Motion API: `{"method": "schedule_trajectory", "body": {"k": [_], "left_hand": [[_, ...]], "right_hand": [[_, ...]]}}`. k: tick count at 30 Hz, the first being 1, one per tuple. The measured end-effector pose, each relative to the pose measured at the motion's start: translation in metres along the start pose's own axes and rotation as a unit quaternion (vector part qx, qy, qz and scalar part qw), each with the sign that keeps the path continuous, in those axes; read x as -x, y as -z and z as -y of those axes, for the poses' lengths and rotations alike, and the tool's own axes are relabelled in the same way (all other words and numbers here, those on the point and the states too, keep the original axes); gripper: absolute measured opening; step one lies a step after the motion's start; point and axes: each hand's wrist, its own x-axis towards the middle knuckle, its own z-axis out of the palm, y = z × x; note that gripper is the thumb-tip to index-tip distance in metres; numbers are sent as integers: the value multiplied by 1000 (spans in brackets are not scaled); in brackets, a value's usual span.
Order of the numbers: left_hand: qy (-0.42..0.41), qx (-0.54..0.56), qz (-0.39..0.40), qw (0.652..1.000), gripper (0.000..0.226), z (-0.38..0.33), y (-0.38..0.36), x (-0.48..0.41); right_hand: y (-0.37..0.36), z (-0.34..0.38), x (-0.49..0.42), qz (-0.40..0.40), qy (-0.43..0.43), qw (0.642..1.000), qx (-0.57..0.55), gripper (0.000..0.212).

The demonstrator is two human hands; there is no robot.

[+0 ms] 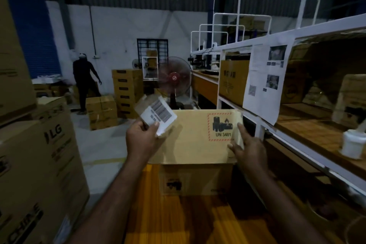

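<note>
You are facing the cardboard box (190,144) sitting at the wooden counter's far edge. Your right hand (251,150) is touching its right edge, fingers straight. Your left hand (142,136) is pinching the barcode label (158,114) above its far-left corner.

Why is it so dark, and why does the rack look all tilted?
Head view: the light is dim, so the floor and far corners go murky. The box between the left hand and right hand is lit best. The wide lens stretches and tilts the rack near the edge. The label is slightly blurred, and its small print is unreadable.
</note>
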Motion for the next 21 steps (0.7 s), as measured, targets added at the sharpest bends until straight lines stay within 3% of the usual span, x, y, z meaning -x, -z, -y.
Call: {"method": "schedule_trajectory", "body": {"k": [8,16,21], "left_hand": [[14,-65,39,997,16,45,-20,-14],[66,8,31,997,19,62,-18,-14],[43,26,-3,999,21,53,-24,-30]], "right_hand": [[-45,-32,-15,-25,16,999,-13,66],[-72,-42,-17,-25,-43,992,-116,53],[-75,-40,-40,-62,20,997,-52,48]]}}
